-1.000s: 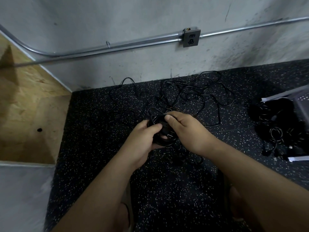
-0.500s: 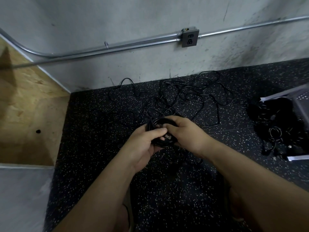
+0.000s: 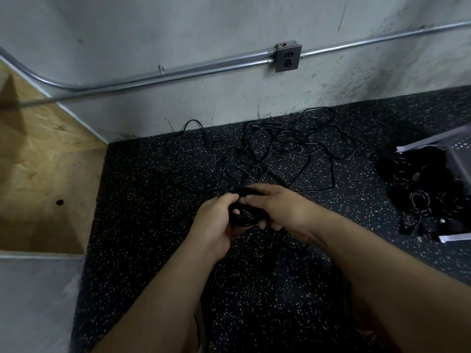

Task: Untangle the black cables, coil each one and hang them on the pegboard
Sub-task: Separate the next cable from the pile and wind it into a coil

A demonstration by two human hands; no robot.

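Both hands meet over the speckled black floor around a small coil of black cable [image 3: 243,218]. My left hand [image 3: 215,221] grips the coil's left side, thumb and fingers curled over it. My right hand [image 3: 276,208] curls over the coil's top and right side. Much of the coil is hidden between the palms. Beyond the hands lies a loose tangle of black cables [image 3: 288,154], spread toward the wall. A strand runs from the tangle to the coil. At the right lies the pegboard [image 3: 458,151], a pale perforated panel, with a heap of coiled black cables [image 3: 423,189] on it.
A grey concrete wall stands behind, with a metal conduit [image 3: 178,72] and a socket box [image 3: 287,56]. A plywood panel [image 3: 38,161] fills the left side, with a pale ledge [image 3: 33,289] below it. The rubber floor [image 3: 254,301] runs under my arms.
Both hands keep hold of the coil. My right hand has turned further over its top, and my left fingers have shifted on its left side. The view has drifted slightly.
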